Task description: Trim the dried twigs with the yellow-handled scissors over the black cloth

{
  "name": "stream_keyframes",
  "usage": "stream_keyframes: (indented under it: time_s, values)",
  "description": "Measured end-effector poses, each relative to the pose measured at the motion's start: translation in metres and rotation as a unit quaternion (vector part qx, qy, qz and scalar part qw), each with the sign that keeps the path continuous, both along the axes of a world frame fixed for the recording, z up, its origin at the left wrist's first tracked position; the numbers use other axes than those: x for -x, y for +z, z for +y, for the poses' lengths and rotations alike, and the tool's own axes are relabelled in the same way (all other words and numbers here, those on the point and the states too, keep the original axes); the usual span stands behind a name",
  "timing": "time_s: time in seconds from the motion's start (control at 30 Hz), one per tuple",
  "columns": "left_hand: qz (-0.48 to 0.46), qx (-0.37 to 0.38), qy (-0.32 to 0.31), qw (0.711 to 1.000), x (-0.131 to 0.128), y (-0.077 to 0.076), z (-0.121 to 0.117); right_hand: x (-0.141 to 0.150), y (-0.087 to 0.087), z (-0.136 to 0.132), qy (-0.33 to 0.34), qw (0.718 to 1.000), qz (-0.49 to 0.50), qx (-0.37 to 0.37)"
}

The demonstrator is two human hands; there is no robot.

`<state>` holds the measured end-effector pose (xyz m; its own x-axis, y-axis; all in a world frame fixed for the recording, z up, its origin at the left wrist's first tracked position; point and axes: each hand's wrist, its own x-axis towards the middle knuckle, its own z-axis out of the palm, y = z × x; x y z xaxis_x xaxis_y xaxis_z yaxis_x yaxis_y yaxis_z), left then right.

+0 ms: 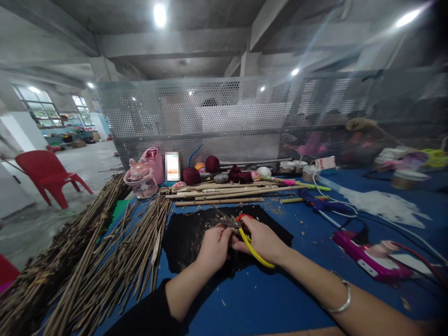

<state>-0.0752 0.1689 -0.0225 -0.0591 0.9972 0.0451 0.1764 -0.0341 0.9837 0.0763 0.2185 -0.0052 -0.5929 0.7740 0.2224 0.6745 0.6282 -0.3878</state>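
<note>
My right hand (261, 239) is closed around a pair of scissors (255, 249) with one yellow and one red handle. Their metal blades point up and to the left, across the fingertips of my left hand (214, 246). The fingers of that left hand are pinched together near the blades; what they hold, if anything, is too small or hidden to name. Both hands are over a black cloth (182, 233) strewn with small plant scraps, on a blue table (245, 303).
Long dry stems (115, 261) cover the table's left side. Behind the cloth lie bamboo sticks (224, 192) and dark red yarn balls (212, 164). To the right are a blue glue gun (315, 201), a purple power strip (367, 256) and loose cords. A perforated metal screen (147, 112) stands behind.
</note>
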Motion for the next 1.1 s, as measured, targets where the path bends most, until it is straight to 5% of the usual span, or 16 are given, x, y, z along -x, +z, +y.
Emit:
stream_keyframes:
  time_s: [0.53, 0.77, 1.1]
  values:
    - [-0.114, 0.015, -0.050, 0.992, -0.005, 0.002, -0.001, 0.002, -0.003, 0.000, -0.009, 0.998, 0.004, -0.056]
    - [-0.098, 0.006, -0.024, 0.995, -0.005, 0.004, -0.002, -0.001, -0.003, 0.001, -0.058, 0.998, -0.024, -0.023]
    - [-0.112, 0.019, -0.032, 0.993, -0.001, -0.001, 0.003, -0.003, -0.007, 0.011, -0.029, 0.997, 0.016, 0.064]
